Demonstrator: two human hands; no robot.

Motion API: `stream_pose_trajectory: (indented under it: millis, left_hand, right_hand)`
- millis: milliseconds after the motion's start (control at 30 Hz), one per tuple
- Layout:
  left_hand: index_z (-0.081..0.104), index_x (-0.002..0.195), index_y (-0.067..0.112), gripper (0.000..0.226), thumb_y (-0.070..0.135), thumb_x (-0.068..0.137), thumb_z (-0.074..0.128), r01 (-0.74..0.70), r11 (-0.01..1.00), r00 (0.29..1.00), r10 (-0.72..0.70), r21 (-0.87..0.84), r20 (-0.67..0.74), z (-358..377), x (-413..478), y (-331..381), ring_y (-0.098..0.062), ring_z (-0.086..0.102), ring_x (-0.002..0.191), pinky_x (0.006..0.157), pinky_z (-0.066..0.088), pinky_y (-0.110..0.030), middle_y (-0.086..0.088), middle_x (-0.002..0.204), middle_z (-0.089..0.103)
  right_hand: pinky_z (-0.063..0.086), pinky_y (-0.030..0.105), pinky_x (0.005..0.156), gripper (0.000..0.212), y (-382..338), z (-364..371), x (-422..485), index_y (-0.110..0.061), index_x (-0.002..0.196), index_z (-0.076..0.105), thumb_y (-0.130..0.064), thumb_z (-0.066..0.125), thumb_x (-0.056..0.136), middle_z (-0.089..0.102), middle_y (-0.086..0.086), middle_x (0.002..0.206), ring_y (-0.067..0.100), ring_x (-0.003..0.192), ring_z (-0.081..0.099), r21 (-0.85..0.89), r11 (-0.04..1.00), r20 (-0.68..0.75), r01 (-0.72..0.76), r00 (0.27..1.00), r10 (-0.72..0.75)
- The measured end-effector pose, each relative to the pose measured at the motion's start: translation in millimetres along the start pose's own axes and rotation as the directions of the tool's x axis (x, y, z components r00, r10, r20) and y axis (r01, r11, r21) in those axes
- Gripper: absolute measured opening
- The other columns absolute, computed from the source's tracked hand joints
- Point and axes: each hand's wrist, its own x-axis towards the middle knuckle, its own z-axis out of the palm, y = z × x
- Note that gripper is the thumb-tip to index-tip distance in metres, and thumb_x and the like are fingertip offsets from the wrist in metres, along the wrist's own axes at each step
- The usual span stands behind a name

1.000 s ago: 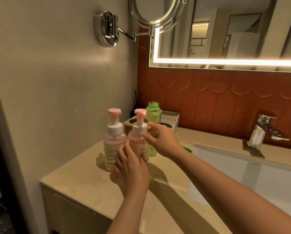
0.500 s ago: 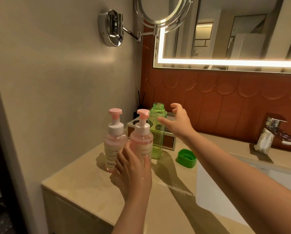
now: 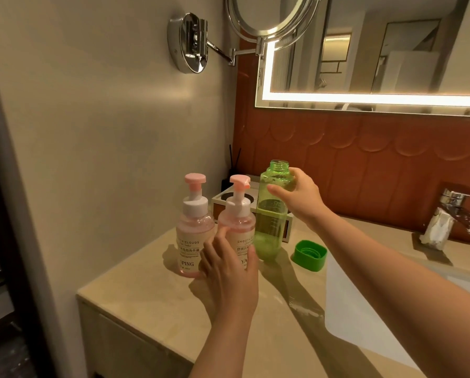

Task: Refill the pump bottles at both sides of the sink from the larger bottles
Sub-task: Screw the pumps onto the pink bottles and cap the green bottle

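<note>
Two pink pump bottles stand side by side on the beige counter point(image 3: 146, 304) left of the sink. My left hand point(image 3: 228, 271) grips the lower body of the right pump bottle point(image 3: 238, 222); the left pump bottle point(image 3: 194, 227) stands free beside it. Just right of them stands a larger green bottle point(image 3: 272, 211), uncapped and upright. My right hand point(image 3: 299, 197) holds it near the shoulder, thumb in front and fingers round the far side. Its green cap point(image 3: 309, 255) lies upside down on the counter, right of the bottle.
A white tray box point(image 3: 220, 199) and a dark reed diffuser point(image 3: 232, 170) sit behind the bottles by the wall. The white sink basin point(image 3: 364, 304) lies to the right, with a chrome tap point(image 3: 452, 214) behind it. A round swing-arm mirror point(image 3: 269, 17) hangs overhead.
My right hand left the right pump bottle's pump, swung over to the green bottle and closed round its upper part. My left hand stayed on the pump bottle. The camera shifted slightly.
</note>
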Motion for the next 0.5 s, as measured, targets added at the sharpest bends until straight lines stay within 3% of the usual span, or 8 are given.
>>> stream_pose_trajectory:
  millis: [33,133,200,333,500]
  left_hand:
    - [0.051,0.119,0.007,0.051,0.029,0.078,0.071,-0.012,1.000,1.000,0.012,-0.028,-0.006,-1,-1,0,-0.032,0.055,0.100,0.082,0.046,-0.044,-0.016,0.114,0.055]
    - [0.046,0.122,0.010,0.054,0.048,0.082,0.047,-0.001,0.987,1.000,0.005,-0.161,0.029,-3,-2,1,-0.025,0.047,0.106,0.089,0.040,-0.041,-0.011,0.119,0.049]
    - [0.045,0.122,0.014,0.057,0.053,0.081,0.039,-0.011,0.965,0.999,0.024,-0.261,0.045,-5,-5,3,-0.017,0.040,0.108,0.093,0.037,-0.040,-0.007,0.121,0.045]
    - [0.046,0.121,0.017,0.061,0.061,0.079,0.041,-0.043,0.901,0.988,0.104,-0.432,0.117,-10,-8,6,-0.012,0.039,0.113,0.099,0.038,-0.041,-0.001,0.123,0.045]
    - [0.037,0.128,0.031,0.084,0.085,0.065,0.043,-0.006,0.835,0.942,0.189,-0.550,0.277,-14,-11,5,-0.009,0.037,0.126,0.100,0.041,-0.048,0.011,0.133,0.040]
  right_hand:
    - [0.049,0.021,0.075,0.062,-2,-6,-3,-0.012,0.134,0.045,-0.034,0.069,0.082,0.057,0.002,0.123,0.012,0.102,0.056,0.017,1.000,-0.042,0.015,0.999,-0.014]
    - [0.051,0.038,0.090,0.060,-9,-23,-13,-0.016,0.132,0.047,-0.039,0.068,0.080,0.057,0.001,0.123,0.014,0.108,0.055,0.119,0.992,-0.103,0.029,0.995,-0.017]
    - [0.051,0.036,0.090,0.057,-17,-35,-26,-0.017,0.131,0.048,-0.037,0.067,0.081,0.058,-0.001,0.122,0.011,0.107,0.056,0.164,0.985,-0.101,0.047,0.994,-0.031]
    - [0.048,0.018,0.077,0.053,-29,-54,-62,-0.020,0.132,0.047,-0.036,0.063,0.084,0.056,-0.006,0.123,0.000,0.100,0.054,0.197,0.977,-0.033,0.077,0.997,-0.072]
    - [0.050,0.032,0.090,0.047,-24,-63,-97,-0.025,0.127,0.051,-0.034,0.065,0.083,0.060,-0.006,0.120,0.008,0.110,0.056,0.230,0.971,0.093,0.069,0.991,-0.092]
